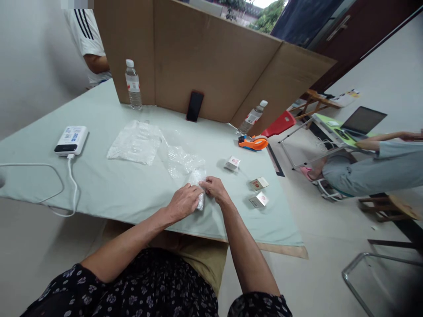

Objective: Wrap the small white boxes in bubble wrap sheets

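Here, bubble wrap (199,185) pinched btwn fingers of both hands.

The table (109,189) wears a pale mint-green cover. On it lies a clear, glossy plastic bag (136,142), and the clear bubble wrap (199,179) between the left hand (183,201) and right hand (215,188) looks whitish. Three small boxes (259,183) are white and cream with red marks. The tape dispenser (254,142) is bright orange with a dark blue underside. The power bank (72,140) is white with a blue label and a black end, and its cable (71,185) is white. The phone (194,106) is black. The cardboard screen (211,61) is plain brown. The person's sleeves (139,286) are black with small pale flowers. A red stool (280,123) stands beyond the table.
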